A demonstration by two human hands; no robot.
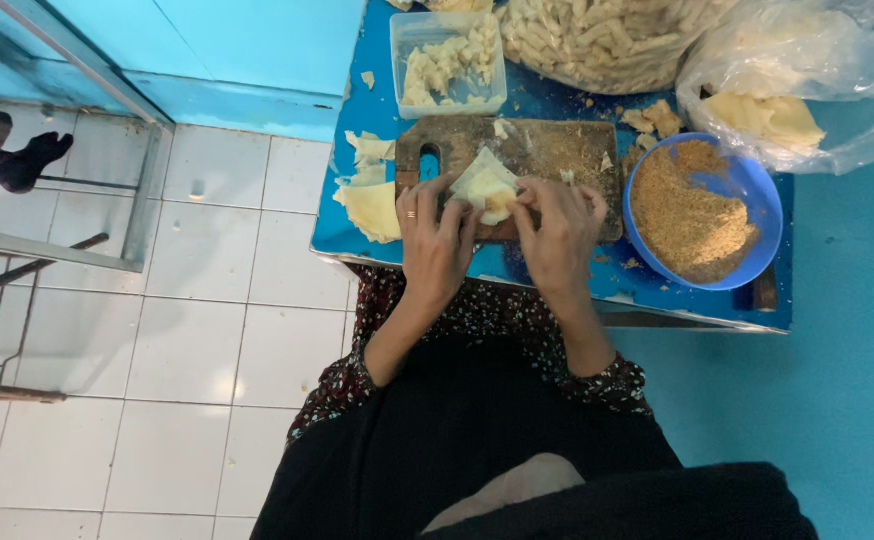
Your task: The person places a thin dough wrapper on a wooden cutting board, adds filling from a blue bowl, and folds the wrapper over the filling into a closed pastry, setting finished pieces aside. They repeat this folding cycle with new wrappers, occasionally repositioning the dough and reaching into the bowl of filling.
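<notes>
Both arms reach fwd, elbows bent. Left hand [435, 235] & right hand [560, 232] sit side by side, palms down, fingers curled in, tips pinching together. Ring on left hand.

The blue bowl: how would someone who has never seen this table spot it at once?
Start at the blue table and the wooden cutting board where both hands fold a pale wrapper. Right of the board sits the blue bowl. It alone is round and filled with brown crumbs.
</notes>
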